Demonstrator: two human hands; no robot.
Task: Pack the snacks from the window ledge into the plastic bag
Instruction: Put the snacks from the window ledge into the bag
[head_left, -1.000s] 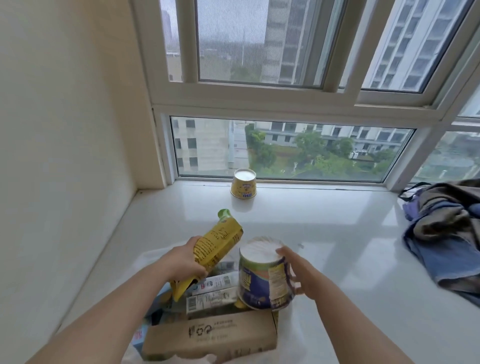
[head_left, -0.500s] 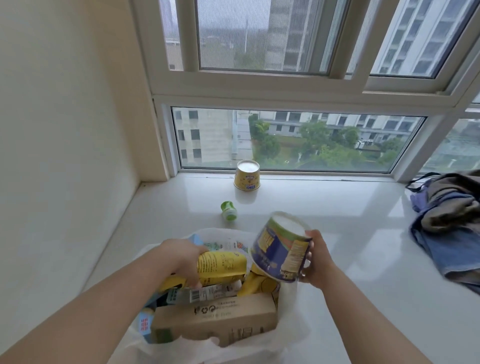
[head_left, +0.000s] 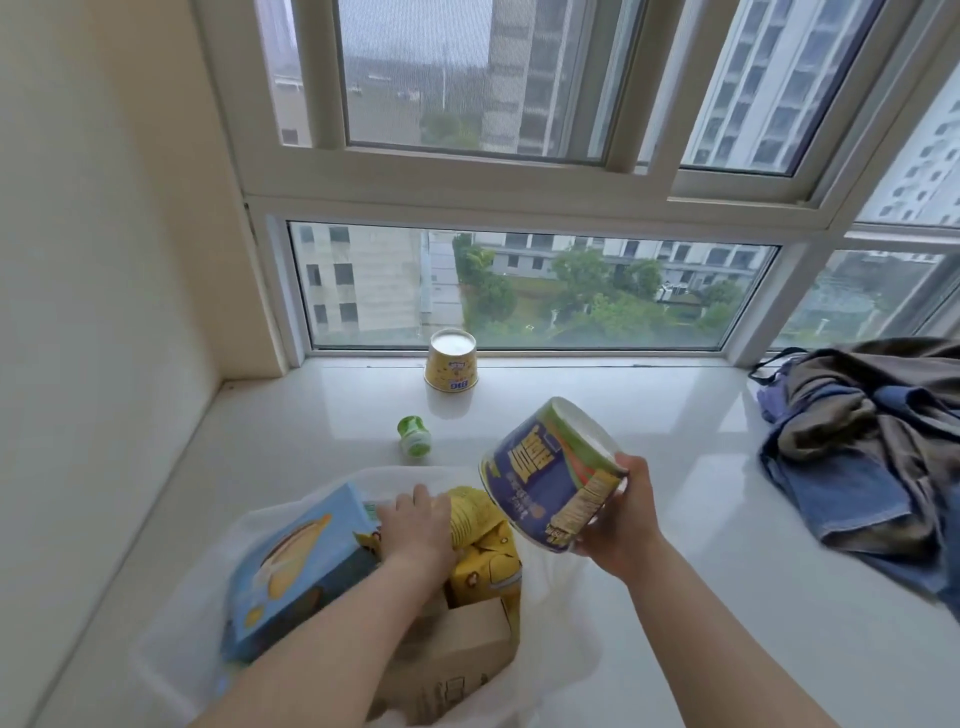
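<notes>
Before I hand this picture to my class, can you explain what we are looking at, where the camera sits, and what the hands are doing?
There is no machine here: a person wears a camera on the head, looking down at their own arms. The right hand grips a tilted blue tub above a white plastic bag. The left hand reaches into the bag, on a yellow packet beside a blue box. On the window ledge wait a yellow cup and a small green bottle; clothes lie to the right.
</notes>
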